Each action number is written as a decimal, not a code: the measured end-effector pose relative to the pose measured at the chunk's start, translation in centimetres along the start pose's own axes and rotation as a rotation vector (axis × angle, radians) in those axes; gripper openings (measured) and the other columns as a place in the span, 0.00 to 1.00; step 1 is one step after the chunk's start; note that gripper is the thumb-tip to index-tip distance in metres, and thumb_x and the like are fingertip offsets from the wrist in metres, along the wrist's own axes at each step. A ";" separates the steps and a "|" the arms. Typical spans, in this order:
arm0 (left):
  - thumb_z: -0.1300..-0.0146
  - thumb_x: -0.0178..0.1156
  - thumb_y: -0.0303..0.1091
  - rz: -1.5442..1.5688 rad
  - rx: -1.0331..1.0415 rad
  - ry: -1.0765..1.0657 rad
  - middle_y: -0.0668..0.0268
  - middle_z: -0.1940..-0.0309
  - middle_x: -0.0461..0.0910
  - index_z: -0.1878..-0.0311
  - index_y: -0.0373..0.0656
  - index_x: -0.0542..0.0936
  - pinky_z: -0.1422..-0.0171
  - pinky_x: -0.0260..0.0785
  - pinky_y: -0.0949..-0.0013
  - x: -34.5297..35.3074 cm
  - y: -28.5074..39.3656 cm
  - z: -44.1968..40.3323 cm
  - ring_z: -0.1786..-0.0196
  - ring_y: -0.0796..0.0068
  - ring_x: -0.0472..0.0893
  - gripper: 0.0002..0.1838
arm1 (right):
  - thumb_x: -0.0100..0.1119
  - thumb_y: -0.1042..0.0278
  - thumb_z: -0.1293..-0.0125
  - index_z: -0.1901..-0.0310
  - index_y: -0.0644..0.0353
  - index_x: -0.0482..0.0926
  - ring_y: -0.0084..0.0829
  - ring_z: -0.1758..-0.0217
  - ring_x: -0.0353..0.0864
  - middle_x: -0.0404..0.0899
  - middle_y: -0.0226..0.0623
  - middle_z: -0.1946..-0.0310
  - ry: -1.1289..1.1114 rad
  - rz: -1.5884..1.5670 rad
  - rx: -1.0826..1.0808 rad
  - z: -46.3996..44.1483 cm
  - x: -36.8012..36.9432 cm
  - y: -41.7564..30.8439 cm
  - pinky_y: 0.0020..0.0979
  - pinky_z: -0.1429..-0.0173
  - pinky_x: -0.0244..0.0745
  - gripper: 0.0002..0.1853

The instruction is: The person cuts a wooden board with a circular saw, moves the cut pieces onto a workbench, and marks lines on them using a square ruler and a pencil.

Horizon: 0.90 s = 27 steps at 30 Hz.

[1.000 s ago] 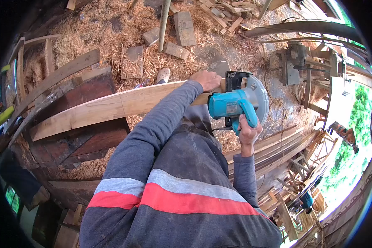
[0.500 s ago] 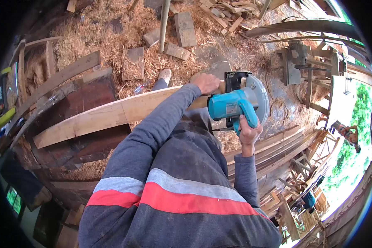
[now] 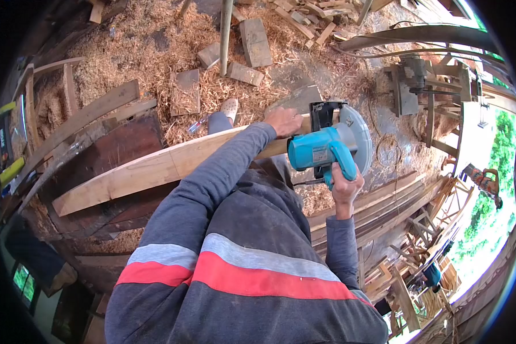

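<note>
A teal circular saw (image 3: pixel 321 150) with a grey round guard rests at the right end of a long, curved pale plank (image 3: pixel 149 171). My right hand (image 3: pixel 346 186) is wrapped round the saw's rear handle. On the plank's right part, just left of the saw's black base, lies my left hand (image 3: pixel 285 121), its fingers closed on the plank's edge. The blade is hidden by the guard. The plank's left end reaches over a dark reddish-brown wooden piece (image 3: pixel 120 150).
Wood shavings and blocks (image 3: pixel 255 43) cover the floor ahead, near an upright pole (image 3: pixel 226 37). Long boards (image 3: pixel 378 209) lie at the right. A machine on a stand (image 3: pixel 410 86) is at the upper right. Another person (image 3: pixel 487 182) is at the far right.
The plank's left end has shifted slightly toward the bottom and right. My foot beyond the plank shows more. My left hand has moved slightly left and down; my right hand stays on the saw.
</note>
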<state>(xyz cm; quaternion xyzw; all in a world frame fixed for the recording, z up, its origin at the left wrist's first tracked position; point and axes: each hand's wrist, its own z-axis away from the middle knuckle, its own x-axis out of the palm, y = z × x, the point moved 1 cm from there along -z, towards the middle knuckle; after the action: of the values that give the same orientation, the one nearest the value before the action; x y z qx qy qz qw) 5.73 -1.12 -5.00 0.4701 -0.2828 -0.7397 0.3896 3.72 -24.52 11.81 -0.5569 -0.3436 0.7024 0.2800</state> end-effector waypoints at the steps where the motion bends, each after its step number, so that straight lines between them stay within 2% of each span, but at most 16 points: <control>1: 0.31 0.45 0.45 0.004 0.014 -0.004 0.43 0.54 0.84 0.57 0.37 0.82 0.45 0.76 0.41 -0.2 -0.1 -0.2 0.52 0.34 0.82 0.22 | 0.70 0.74 0.38 0.66 0.64 0.82 0.19 0.76 0.76 0.79 0.31 0.78 -0.004 -0.015 0.003 -0.2 0.1 -0.1 0.28 0.71 0.71 0.05; 8: 0.31 0.47 0.45 0.012 -0.080 -0.018 0.40 0.55 0.84 0.55 0.38 0.83 0.45 0.76 0.42 -1.4 0.9 0.3 0.52 0.34 0.83 0.21 | 0.69 0.74 0.38 0.65 0.64 0.83 0.18 0.76 0.75 0.79 0.30 0.78 -0.026 -0.011 0.027 -0.6 -0.1 0.3 0.28 0.71 0.70 0.04; 10: 0.37 0.53 0.53 -0.048 0.006 -0.066 0.35 0.54 0.83 0.52 0.35 0.85 0.38 0.75 0.44 -1.0 0.4 0.0 0.48 0.33 0.83 0.28 | 0.68 0.74 0.37 0.65 0.64 0.82 0.18 0.76 0.75 0.78 0.29 0.78 -0.021 -0.045 0.048 -0.6 0.2 -0.4 0.28 0.71 0.70 0.04; 14: 0.38 0.54 0.53 0.087 -0.099 -0.078 0.35 0.54 0.84 0.52 0.35 0.85 0.38 0.75 0.44 -0.8 0.5 0.4 0.48 0.34 0.83 0.28 | 0.68 0.74 0.37 0.66 0.64 0.82 0.17 0.76 0.74 0.77 0.27 0.78 -0.029 -0.085 0.041 -0.3 0.0 0.1 0.27 0.72 0.69 0.04; 15: 0.35 0.54 0.47 -0.090 0.043 -0.056 0.42 0.56 0.83 0.54 0.38 0.83 0.46 0.79 0.47 1.8 -1.7 -1.2 0.52 0.40 0.85 0.21 | 0.68 0.74 0.37 0.66 0.64 0.82 0.17 0.76 0.74 0.77 0.27 0.78 -0.031 -0.084 0.040 -0.3 0.1 0.0 0.27 0.72 0.69 0.04; 17: 0.32 0.53 0.41 -0.267 0.185 -0.030 0.49 0.58 0.82 0.56 0.40 0.82 0.55 0.82 0.50 3.3 -2.8 -1.9 0.57 0.46 0.87 0.15 | 0.68 0.74 0.37 0.66 0.64 0.81 0.17 0.77 0.73 0.77 0.27 0.79 -0.027 -0.090 0.074 -0.2 0.1 -0.3 0.27 0.73 0.69 0.05; 22: 0.28 0.52 0.42 -0.216 0.114 -0.056 0.48 0.53 0.82 0.54 0.41 0.83 0.51 0.82 0.48 2.5 -1.9 -1.3 0.53 0.45 0.86 0.16 | 0.68 0.74 0.37 0.66 0.63 0.81 0.16 0.78 0.73 0.76 0.27 0.80 -0.027 -0.072 0.064 -0.2 0.0 -0.1 0.27 0.74 0.68 0.05; 27: 0.29 0.52 0.41 -0.217 0.134 -0.058 0.49 0.53 0.82 0.55 0.41 0.83 0.49 0.82 0.48 2.4 -2.0 -1.3 0.52 0.43 0.85 0.16 | 0.68 0.74 0.37 0.66 0.64 0.81 0.17 0.78 0.73 0.76 0.27 0.80 -0.019 -0.082 0.083 -0.2 0.2 -0.3 0.27 0.74 0.68 0.05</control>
<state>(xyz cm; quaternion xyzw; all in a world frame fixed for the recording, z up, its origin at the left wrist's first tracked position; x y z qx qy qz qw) 5.67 -2.12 -8.26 0.5012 -0.2901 -0.7703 0.2670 3.89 -24.14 11.89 -0.5236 -0.3396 0.7091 0.3283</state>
